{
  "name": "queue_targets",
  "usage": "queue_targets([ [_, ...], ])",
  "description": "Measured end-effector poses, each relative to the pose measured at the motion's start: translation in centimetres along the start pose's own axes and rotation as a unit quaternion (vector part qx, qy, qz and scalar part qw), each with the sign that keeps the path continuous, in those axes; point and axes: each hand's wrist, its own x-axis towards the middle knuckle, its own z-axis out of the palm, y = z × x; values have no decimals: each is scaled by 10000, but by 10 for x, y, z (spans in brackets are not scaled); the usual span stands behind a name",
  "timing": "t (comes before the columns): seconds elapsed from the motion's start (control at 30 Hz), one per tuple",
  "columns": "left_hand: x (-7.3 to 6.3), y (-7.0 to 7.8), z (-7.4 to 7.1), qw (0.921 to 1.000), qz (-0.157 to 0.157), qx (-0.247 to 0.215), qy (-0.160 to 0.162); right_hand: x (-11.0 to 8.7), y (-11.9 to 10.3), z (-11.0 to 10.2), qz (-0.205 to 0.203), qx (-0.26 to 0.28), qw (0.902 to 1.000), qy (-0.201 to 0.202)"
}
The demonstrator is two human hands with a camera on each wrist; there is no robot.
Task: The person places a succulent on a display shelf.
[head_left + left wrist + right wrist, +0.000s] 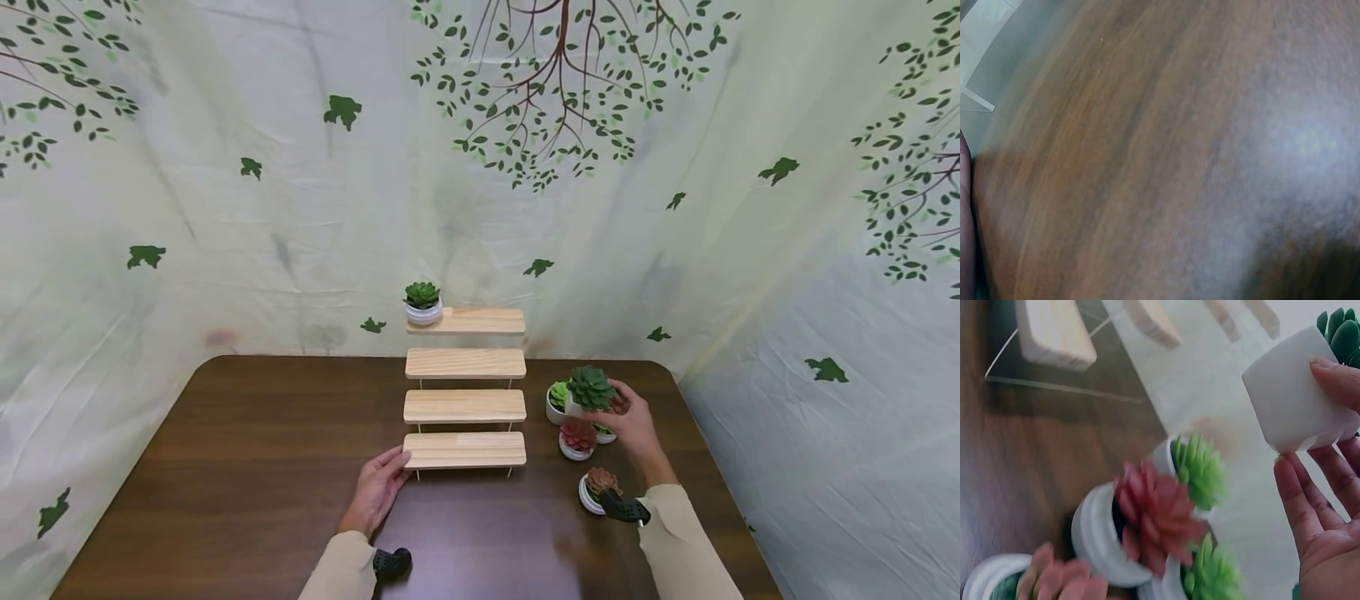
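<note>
My right hand (630, 421) holds a dark green succulent (591, 387) in a white pot (1300, 390); in the right wrist view the thumb lies on the pot's side and the fingers support it from the opposite side. The held pot is raised above a cluster of small potted succulents. My left hand (378, 487) grips the left end of the lowest board of a stepped wooden display stand (465, 450). Another green succulent (422, 296) in a white pot stands at the left end of the top step.
Below the right hand stand a red succulent (577, 435) and light green ones (558, 395) in white pots. Nearer the front is a reddish-brown succulent (602, 481), partly behind the wrist camera. A leaf-printed curtain (465, 208) hangs behind the brown table (285, 450).
</note>
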Motion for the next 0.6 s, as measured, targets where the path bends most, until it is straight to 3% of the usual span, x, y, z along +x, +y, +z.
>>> queue_targets([
  [0.2,0,1,0,10000,-14,3,0,13,-12,15,-95,111,9998,-150],
  [0.6,1,0,0,9999,54,-13,-104,37,-48,47,95,140,9989,-448],
])
